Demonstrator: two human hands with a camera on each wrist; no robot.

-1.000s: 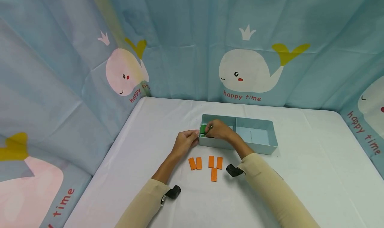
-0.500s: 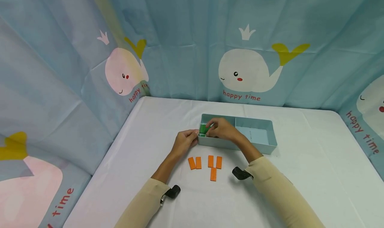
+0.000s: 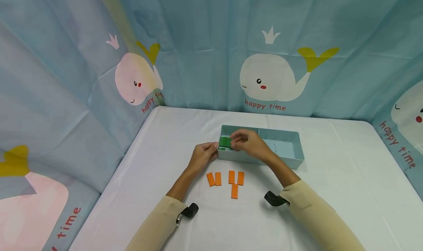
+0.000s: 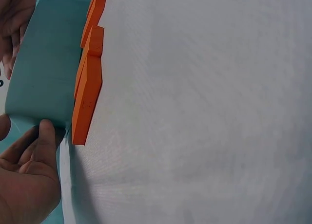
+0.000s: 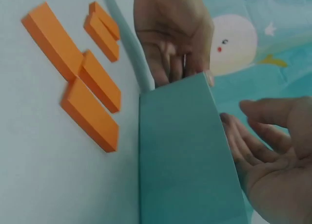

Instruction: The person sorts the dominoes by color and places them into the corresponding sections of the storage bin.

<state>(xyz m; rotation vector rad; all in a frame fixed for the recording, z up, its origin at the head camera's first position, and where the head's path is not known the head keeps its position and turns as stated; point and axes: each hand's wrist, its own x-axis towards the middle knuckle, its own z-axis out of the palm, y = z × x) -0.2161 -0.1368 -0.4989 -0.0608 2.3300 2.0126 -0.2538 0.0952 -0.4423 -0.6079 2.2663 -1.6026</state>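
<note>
In the head view, a long blue-green box (image 3: 281, 162) stands on the table with a divider across its inside. Flat green pieces (image 3: 225, 141) lie side by side in its left compartment, partly covered by my right hand (image 3: 250, 144). That hand is over the compartment; in the right wrist view its thumb and loosely bent fingers (image 5: 273, 124) stand apart with nothing between them. My left hand (image 3: 201, 157) rests against the box's left end from outside, fingertips at the wall and top corner. The left wrist view shows its fingertips (image 4: 46, 129) on the end wall.
In front of the box, several orange rectangular blocks (image 3: 234, 191) lie flat on the white-covered table (image 3: 330, 192). A pair lies at the left, and a small group sits just right of it. A blue whale-print curtain (image 3: 198, 78) hangs behind and at the sides.
My right hand has drawn back slightly to the right and its fingers have spread. More of the green pieces shows beside the left wall. The left hand and orange blocks stay put.
</note>
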